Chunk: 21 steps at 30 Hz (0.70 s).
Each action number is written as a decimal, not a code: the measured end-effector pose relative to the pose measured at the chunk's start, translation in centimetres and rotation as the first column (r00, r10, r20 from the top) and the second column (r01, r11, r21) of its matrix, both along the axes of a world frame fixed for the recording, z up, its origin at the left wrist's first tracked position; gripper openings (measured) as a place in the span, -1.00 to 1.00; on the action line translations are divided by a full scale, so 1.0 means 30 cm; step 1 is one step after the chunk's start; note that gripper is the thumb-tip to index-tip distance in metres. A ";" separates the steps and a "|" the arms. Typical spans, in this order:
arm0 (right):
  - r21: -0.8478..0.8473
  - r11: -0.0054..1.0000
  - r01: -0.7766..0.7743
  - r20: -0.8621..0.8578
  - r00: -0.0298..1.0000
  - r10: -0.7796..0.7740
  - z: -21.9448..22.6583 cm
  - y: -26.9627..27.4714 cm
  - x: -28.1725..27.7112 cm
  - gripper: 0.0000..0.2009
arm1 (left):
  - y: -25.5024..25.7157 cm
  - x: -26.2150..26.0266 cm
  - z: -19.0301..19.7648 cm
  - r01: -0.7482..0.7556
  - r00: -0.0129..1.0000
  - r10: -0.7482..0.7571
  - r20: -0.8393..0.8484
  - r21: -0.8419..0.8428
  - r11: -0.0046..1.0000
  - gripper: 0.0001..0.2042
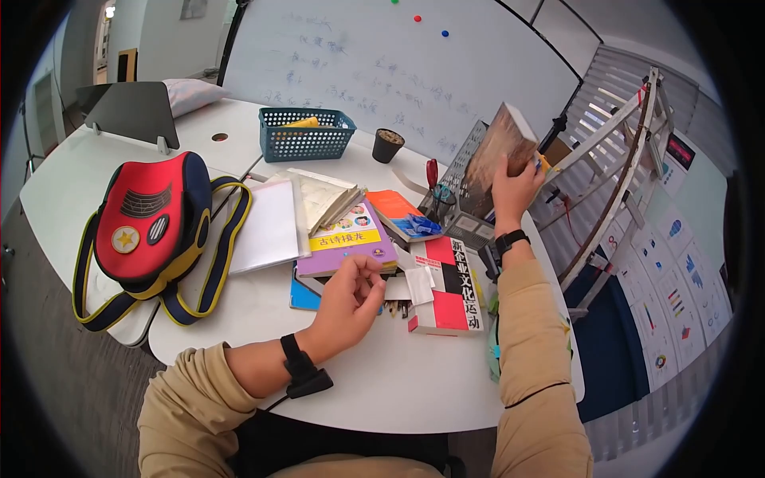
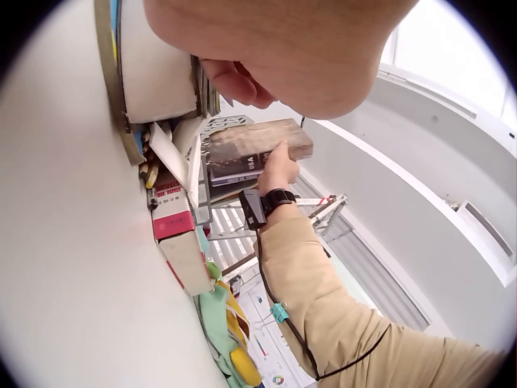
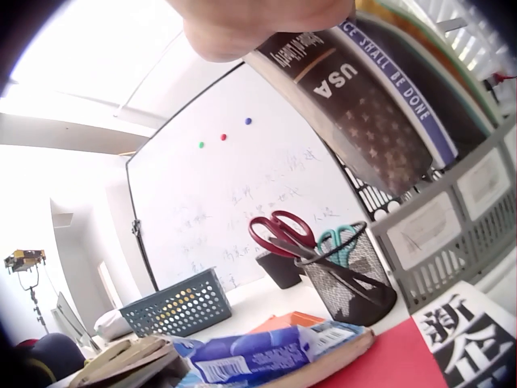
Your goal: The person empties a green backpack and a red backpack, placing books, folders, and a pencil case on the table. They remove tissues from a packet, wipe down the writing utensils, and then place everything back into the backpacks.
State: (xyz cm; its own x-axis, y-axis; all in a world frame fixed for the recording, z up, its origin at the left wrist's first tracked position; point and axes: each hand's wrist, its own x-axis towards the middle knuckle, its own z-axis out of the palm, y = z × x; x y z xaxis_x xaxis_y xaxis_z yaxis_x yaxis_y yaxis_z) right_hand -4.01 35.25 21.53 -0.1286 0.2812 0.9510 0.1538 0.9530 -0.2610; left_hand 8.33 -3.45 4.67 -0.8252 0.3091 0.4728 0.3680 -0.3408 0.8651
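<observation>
- The right hand (image 1: 516, 190) has its grip clamped on the USA book (image 1: 496, 163) at the gray rack (image 1: 472, 229), fingers partly hidden.
- The left hand (image 1: 349, 307), loosely curled, thumb apart, partly hides the purple book (image 1: 341, 256).

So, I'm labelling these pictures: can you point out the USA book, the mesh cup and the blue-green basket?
USA book (image 3: 355, 103): right wrist view, on its dark spine.
Mesh cup (image 3: 342, 304): right wrist view, on its side wall.
Blue-green basket (image 1: 305, 145): head view, on its front wall.
</observation>
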 end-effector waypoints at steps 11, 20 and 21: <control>-0.286 0.738 -0.612 -0.115 0.786 0.607 0.216 -0.321 0.146 -0.38 | -0.010 -0.008 0.006 0.006 1.000 -0.007 -0.014 -0.064 0.998 -0.78; -0.512 0.696 -0.504 0.204 0.716 0.668 -0.015 -0.349 0.063 -0.63 | 0.003 -0.012 0.002 -0.028 0.998 0.028 0.058 -0.001 1.000 -0.81; -0.463 0.740 -0.488 0.258 0.725 0.639 -0.043 -0.300 0.040 -0.61 | 0.004 -0.010 0.002 -0.033 0.999 0.033 0.043 0.003 0.999 -0.82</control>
